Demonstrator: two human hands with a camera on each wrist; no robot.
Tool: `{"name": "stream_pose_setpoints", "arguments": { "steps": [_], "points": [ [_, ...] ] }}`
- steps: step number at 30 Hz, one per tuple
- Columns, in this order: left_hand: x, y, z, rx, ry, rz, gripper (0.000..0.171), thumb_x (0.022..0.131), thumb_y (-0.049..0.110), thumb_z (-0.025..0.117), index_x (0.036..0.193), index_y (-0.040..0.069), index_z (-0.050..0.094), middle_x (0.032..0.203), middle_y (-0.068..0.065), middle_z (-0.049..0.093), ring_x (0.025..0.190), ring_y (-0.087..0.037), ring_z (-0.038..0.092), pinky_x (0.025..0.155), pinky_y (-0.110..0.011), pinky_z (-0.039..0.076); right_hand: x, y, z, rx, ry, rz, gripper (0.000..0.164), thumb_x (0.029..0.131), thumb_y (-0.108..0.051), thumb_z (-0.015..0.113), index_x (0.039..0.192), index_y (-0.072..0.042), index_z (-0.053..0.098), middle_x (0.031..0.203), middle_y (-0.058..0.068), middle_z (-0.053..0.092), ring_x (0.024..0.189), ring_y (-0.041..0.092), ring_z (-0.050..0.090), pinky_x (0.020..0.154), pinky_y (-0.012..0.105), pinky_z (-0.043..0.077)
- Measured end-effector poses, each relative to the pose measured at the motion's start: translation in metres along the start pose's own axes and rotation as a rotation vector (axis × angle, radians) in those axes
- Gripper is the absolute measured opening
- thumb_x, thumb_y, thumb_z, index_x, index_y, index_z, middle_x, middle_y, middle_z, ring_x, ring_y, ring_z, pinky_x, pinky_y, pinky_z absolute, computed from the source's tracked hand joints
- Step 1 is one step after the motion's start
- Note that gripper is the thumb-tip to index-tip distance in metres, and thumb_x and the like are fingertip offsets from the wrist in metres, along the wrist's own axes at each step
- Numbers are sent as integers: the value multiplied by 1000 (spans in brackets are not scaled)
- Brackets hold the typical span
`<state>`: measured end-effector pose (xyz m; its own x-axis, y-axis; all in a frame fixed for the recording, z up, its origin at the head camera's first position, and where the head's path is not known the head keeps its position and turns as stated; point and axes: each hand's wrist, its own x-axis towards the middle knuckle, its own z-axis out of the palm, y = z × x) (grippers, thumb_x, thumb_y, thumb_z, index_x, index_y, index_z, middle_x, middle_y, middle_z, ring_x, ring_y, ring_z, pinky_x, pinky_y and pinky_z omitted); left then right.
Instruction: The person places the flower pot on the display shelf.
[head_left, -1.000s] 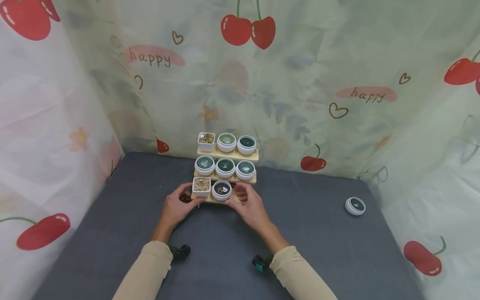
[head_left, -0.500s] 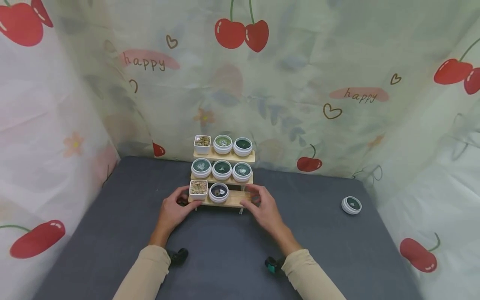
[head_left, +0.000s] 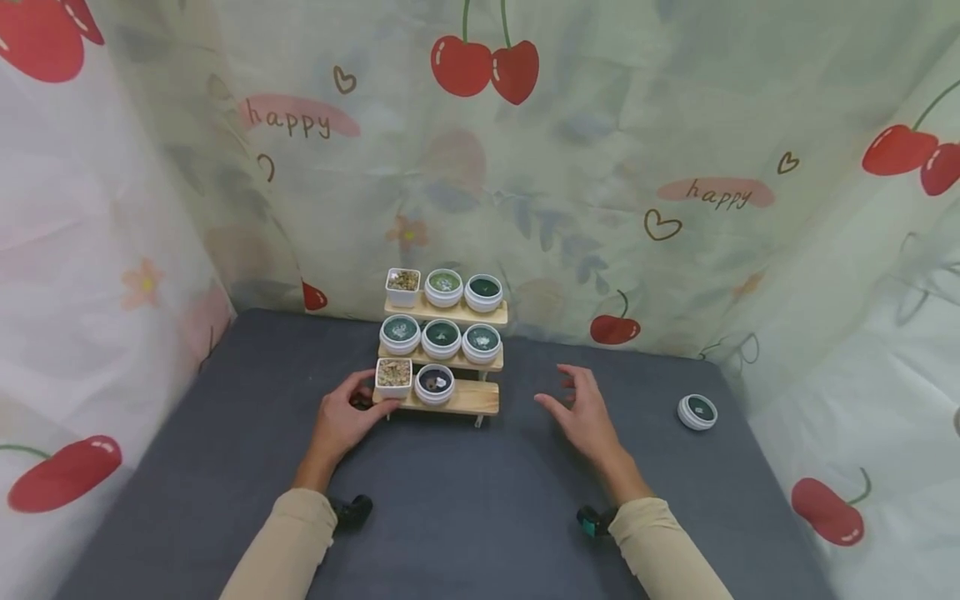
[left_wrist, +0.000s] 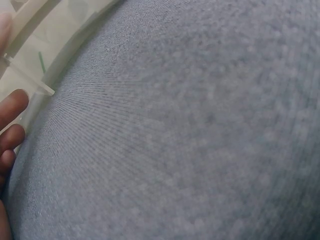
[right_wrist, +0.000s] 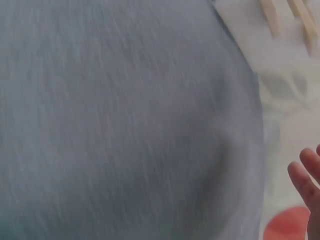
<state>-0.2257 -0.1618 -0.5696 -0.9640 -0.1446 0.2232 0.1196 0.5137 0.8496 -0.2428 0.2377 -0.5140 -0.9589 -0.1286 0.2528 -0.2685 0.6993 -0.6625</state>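
A three-tier wooden stand (head_left: 459, 398) stands at the back middle of the grey table (head_left: 465, 508). Its top and middle shelves each carry three small white pots. The bottom shelf has a square pebble pot (head_left: 393, 376) and a round pot (head_left: 434, 383), and its right end is bare. My left hand (head_left: 366, 400) grips the left end of the bottom shelf, thumb in front. In the left wrist view its fingertips (left_wrist: 10, 127) show at the edge. My right hand (head_left: 573, 402) hovers open to the right of the stand and touches nothing. In the right wrist view only its fingertips (right_wrist: 306, 172) show.
A loose round white pot (head_left: 697, 412) sits on the table at the far right. Cherry-print curtains (head_left: 600, 167) close in the back and both sides. Grey cloth stretches between my forearms.
My right hand has let go of the stand's right end and moved right, opening. My left hand stays on the left end.
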Motion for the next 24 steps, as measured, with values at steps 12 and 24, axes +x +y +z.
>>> {"name": "stream_pose_setpoints", "arguments": {
  "steps": [12, 24],
  "points": [
    [1, -1, -1, 27, 4, 2, 65, 75, 47, 89, 131, 22, 65, 91, -3, 74, 85, -17, 66, 80, -35, 49, -4, 48, -55, -149, 108, 54, 84, 86, -38, 83, 149, -2, 40, 145, 24, 44, 133, 41, 43, 110, 60, 36],
    [-1, 3, -2, 22, -7, -15, 66, 76, 48, 89, 132, 22, 64, 93, -5, 73, 88, -19, 66, 83, -38, 49, -11, 75, -103, -194, 186, 218, 90, 86, -35, 83, 152, 4, 36, 149, 33, 39, 140, 50, 31, 112, 66, 24]
  ]
}}
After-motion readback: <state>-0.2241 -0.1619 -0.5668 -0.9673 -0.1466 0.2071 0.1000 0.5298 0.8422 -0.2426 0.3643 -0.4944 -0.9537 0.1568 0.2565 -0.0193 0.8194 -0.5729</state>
